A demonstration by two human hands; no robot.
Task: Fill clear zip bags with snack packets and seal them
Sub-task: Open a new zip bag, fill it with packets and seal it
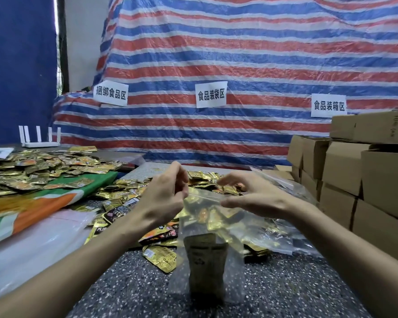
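A clear zip bag (205, 226) hangs upright above the speckled table (147, 294), filled with gold snack packets. My left hand (163, 198) pinches the bag's top left corner with curled fingers. My right hand (251, 193) pinches the top edge at the right, thumb under and fingers over the strip. A heap of loose gold and black snack packets (124, 203) lies on the table behind and under the bag.
A second spread of gold packets (44, 168) covers the far left, beside a green and orange sack (32, 207). Clear plastic sheets (32, 244) lie at left. Stacked cardboard boxes (354, 175) stand at right. A striped tarp (216, 65) hangs behind, with a white router (39, 138) at far left.
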